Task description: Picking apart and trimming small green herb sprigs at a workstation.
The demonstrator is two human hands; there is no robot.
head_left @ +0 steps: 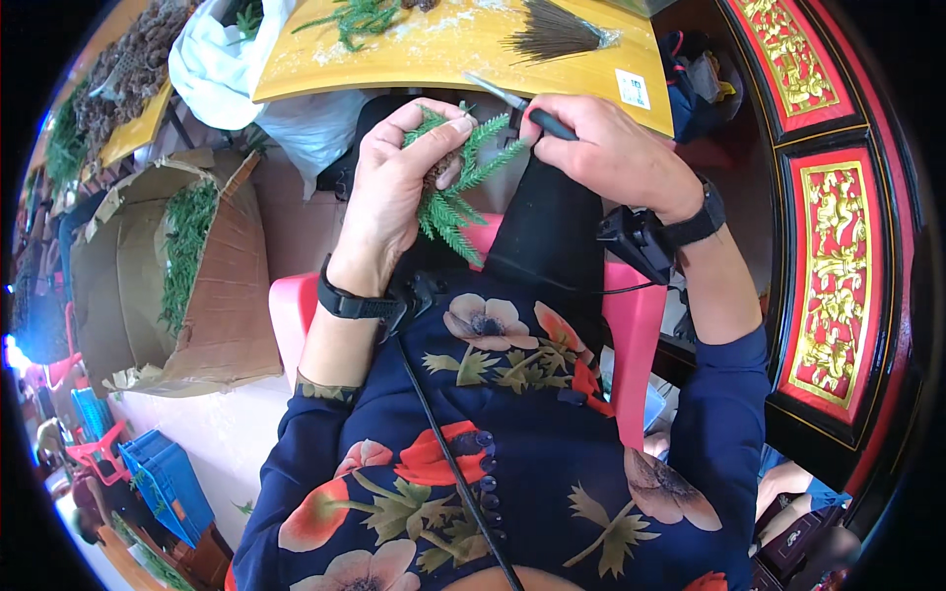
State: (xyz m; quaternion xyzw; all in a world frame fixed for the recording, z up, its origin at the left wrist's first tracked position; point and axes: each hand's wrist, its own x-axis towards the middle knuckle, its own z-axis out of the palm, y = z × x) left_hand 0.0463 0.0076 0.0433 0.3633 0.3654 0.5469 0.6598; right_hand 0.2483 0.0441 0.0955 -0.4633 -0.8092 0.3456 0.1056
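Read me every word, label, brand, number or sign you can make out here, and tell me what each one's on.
No text is readable.
White label on the yellow table: markings too small to read.
Dark maroon item, lower right: pale mark, too blurred to read.
Dark-handled tool in the right hand: no lettering I can make out.

White label (632, 89), on yellow tabletop (581, 74); print illegible
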